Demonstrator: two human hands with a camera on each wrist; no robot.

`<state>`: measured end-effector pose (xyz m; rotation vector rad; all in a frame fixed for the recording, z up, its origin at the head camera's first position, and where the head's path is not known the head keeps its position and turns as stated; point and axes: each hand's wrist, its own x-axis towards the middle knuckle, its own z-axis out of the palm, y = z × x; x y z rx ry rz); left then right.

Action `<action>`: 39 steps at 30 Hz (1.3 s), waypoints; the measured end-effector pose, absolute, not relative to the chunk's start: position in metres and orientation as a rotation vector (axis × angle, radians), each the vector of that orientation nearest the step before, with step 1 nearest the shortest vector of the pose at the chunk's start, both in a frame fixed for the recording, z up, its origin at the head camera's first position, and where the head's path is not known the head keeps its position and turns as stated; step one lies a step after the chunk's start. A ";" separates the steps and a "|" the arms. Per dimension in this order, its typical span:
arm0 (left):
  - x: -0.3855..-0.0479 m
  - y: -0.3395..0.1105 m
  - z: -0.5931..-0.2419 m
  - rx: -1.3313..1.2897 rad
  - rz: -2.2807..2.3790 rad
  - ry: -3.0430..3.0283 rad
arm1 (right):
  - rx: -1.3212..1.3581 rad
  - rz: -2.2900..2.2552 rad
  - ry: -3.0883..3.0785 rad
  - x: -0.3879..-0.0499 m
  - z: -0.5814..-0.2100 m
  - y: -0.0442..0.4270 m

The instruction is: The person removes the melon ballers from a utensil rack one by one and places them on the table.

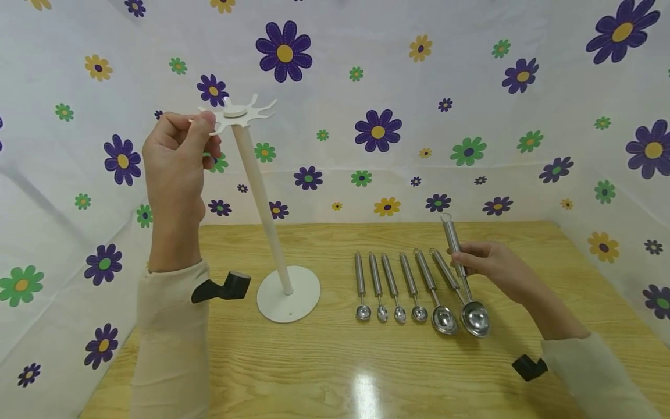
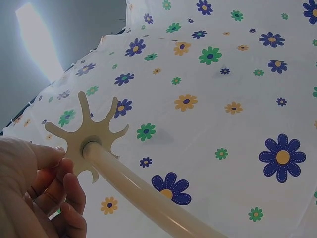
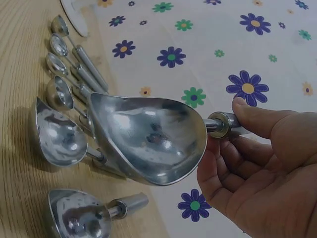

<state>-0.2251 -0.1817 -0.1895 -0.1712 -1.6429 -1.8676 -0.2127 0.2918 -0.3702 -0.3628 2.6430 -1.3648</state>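
On the left stands a white utensil rack, its post leaning slightly, with a round base on the table and curved hooks around its top. My left hand pinches one of those hooks between thumb and fingers. Over at the right, my right hand grips the steel handle of a large scoop, whose bowl hangs low. Beside it lie several smaller steel scoops in a row, handles away from me. The held scoop's bowl covers the bowl of the nearest one in the head view.
The wooden table has a flowered white cloth behind it and at both sides. A black wrist mount sits on the left sleeve, another mount on the right.
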 end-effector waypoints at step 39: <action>-0.223 -0.181 -0.188 -0.197 -1.890 -1.626 | -0.220 -1.420 2.484 -0.228 -0.406 0.354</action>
